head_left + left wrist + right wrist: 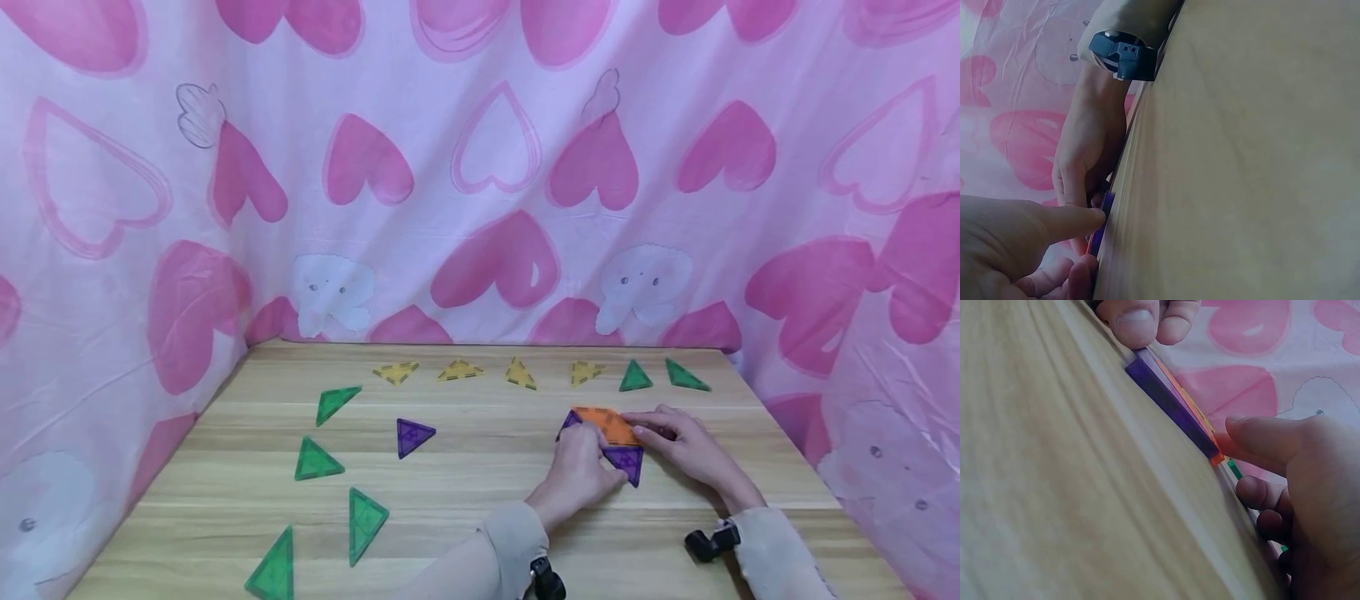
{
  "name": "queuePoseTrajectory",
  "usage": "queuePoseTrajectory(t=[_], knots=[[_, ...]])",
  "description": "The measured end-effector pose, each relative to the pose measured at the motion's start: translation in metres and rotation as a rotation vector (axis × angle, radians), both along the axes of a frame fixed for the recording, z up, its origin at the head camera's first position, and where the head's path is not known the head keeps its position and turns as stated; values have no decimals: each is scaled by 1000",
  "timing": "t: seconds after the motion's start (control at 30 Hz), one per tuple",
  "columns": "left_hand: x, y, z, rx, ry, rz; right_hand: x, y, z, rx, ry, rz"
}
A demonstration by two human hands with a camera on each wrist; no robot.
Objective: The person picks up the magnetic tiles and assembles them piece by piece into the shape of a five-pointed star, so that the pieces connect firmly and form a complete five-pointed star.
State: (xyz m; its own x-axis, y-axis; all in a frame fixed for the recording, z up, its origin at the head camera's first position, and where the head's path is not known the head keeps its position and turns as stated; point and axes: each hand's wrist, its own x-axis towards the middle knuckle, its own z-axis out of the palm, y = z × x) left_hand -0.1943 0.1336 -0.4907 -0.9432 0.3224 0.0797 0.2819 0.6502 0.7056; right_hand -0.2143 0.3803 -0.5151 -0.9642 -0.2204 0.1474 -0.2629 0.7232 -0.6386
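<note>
Soft, fairly even light brightens the head view, from the far edge of the table [187, 500] to the pink curtain [420, 83]; its direction is hard to tell. A faint shadow darkens the wood under the right hand [686, 446], towards the table's right edge. Both wrist views look dimmer and hazier, the wood grain blurred in the foreground.
</note>
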Motion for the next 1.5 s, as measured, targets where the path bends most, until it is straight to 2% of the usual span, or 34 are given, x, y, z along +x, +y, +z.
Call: queuePoseTrajectory(t=[0.17, 0.37, 0.5, 0.7, 0.83, 1.0, 1.13, 1.3, 1.5], knots=[[-3, -1, 1, -28, 31, -7, -1, -2, 0, -15, -8, 6], [-4, -2, 0, -8, 39, -35, -1, -2, 2, -9, -28, -6], [-1, -2, 1, 6, 11, -53, 0, 0, 2, 8, -26, -9], [5, -12, 9, 10, -22, -83, 1, 1, 1, -4, -46, -21], [3, -30, 14, 31, -14, -82, 0, 0, 0, 2, -37, -19], [-3, -57, 17, 77, -3, -70, 0, 1, 0, 20, -18, -16], [-11, -81, 18, 77, 20, -23, 0, 3, 2, 26, -7, -11], [-19, -113, 19, 77, 5, 48, 0, 4, 3, 41, -3, -12], [-31, -162, 25, 96, -7, 118, 0, 1, 1, 17, -22, -4]])
